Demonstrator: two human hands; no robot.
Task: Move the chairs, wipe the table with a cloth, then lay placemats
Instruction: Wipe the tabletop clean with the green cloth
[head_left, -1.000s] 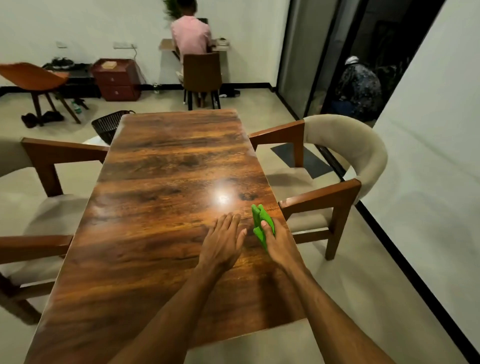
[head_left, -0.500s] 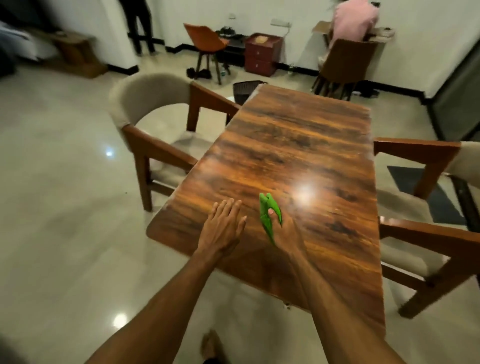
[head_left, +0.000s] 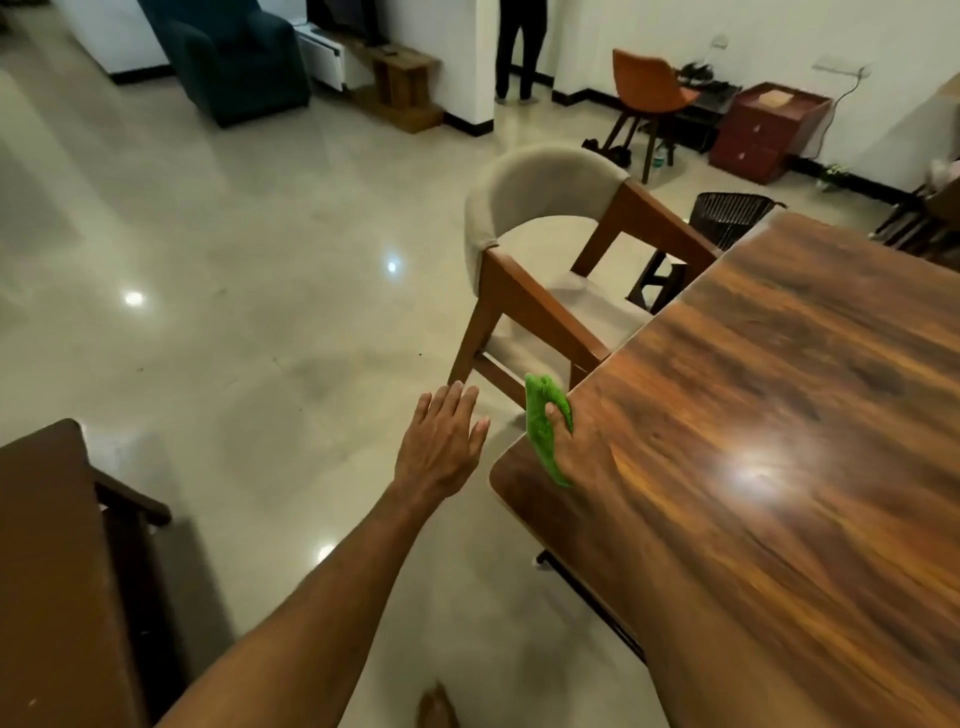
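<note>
The left hand (head_left: 441, 441) has left the bench (head_left: 779, 389). Half a second ago it lay flat on the wood beside the cloth; now it hovers over the floor (head_left: 234, 338), just off the bench's near left corner. Its fingers (head_left: 457, 402) are straight and released, holding nothing. The right hand (head_left: 579, 449) has slid with the cloth (head_left: 543, 431) from the middle of the bench out to the left edge, close to that same near corner. The head view has swung left, so the bench now fills only the right side.

The right hand is grasping the green cloth. Its thumb lies across the top of the fabric, and the rest of its fingers are hidden beneath. The cloth sits on the bench's left edge, with part of it past the edge over the floor. The left hand is near the cloth but apart from it.

A beige padded chair (head_left: 540, 208) with a wooden frame stands at the left long edge, its seat partly under the bench. A black basket (head_left: 727, 213) stands on the floor near the far left corner. A dark wooden piece of furniture (head_left: 52, 545) fills the lower left of the view. Farther off by the wall are an orange chair (head_left: 649, 83) and a red drawer cabinet (head_left: 763, 130).
</note>
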